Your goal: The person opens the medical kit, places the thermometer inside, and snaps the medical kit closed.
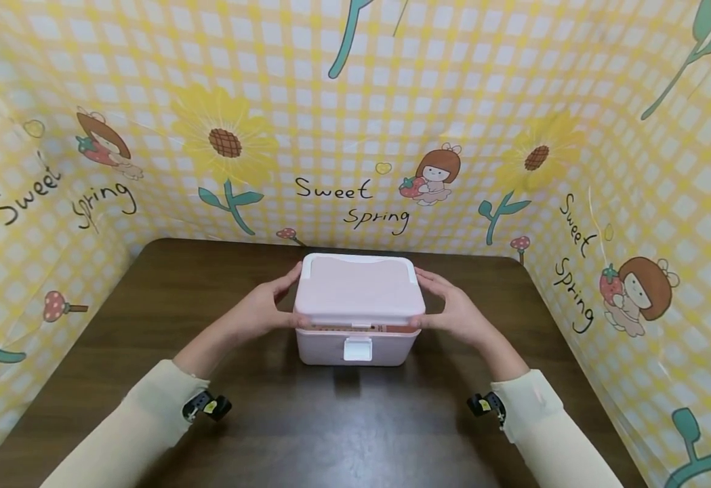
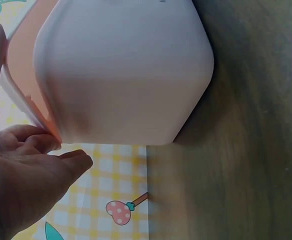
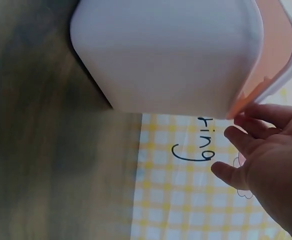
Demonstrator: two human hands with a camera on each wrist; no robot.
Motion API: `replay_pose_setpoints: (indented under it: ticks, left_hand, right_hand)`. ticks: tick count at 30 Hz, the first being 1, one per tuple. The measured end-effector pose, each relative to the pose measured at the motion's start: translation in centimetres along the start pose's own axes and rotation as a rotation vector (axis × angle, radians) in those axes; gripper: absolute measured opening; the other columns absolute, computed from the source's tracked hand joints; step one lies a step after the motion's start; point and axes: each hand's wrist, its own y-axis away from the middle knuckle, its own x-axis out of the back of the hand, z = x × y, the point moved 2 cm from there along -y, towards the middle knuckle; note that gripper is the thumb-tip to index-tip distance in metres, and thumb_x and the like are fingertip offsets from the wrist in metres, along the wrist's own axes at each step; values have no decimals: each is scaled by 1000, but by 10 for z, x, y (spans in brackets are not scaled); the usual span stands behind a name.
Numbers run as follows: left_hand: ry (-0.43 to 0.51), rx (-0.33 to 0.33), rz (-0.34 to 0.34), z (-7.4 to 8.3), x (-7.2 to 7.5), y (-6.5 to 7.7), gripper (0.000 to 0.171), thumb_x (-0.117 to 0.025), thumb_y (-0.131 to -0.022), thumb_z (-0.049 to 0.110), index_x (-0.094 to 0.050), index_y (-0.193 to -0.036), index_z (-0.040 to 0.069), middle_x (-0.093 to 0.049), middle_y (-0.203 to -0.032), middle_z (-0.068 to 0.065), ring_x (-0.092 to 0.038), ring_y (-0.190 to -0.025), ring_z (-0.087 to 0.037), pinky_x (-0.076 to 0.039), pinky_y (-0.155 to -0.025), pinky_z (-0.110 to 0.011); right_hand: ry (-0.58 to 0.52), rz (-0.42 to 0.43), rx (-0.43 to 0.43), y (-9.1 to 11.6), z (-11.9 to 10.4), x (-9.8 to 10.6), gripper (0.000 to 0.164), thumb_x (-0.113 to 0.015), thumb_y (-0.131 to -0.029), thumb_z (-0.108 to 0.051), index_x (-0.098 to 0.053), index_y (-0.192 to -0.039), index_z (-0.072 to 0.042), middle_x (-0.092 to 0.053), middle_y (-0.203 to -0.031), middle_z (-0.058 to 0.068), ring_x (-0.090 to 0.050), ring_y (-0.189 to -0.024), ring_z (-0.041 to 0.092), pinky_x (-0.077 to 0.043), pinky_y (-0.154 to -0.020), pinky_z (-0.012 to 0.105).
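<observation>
A pale pink storage box point(image 1: 324, 349) stands on the table with its lid point(image 1: 358, 288) tilted up at the front, leaving a narrow gap. Through that gap an orange-pink inside shows, but the contents cannot be made out. My left hand point(image 1: 260, 308) holds the lid's left side, thumb near the front corner and fingers towards the back. On the opposite side, my right hand point(image 1: 457, 310) grips the lid the same way. A white latch point(image 1: 358, 349) hangs on the box's front. Both wrist views show the box's side wall point(image 2: 126, 105) and the raised lid's rim point(image 3: 291, 65).
The dark brown wooden table point(image 1: 355, 434) carries the box near its far edge. Yellow checked cloth point(image 1: 343, 122) with flowers and cartoon prints rises behind the table and along both sides. Each wrist wears a small black camera point(image 1: 209, 405).
</observation>
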Motion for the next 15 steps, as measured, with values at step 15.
replay_pose_setpoints:
  ticks: [15]
  left_hand:
    - [2, -16, 90, -5, -18, 13, 109, -87, -79, 47, -22, -164, 25, -18, -169, 8, -25, -155, -29, -31, -122, -52]
  right_hand:
    - [-91, 164, -39, 29, 0, -26, 87, -89, -78, -37, -50, -152, -14, -43, -160, -4, -36, -151, 24, -29, -122, 57]
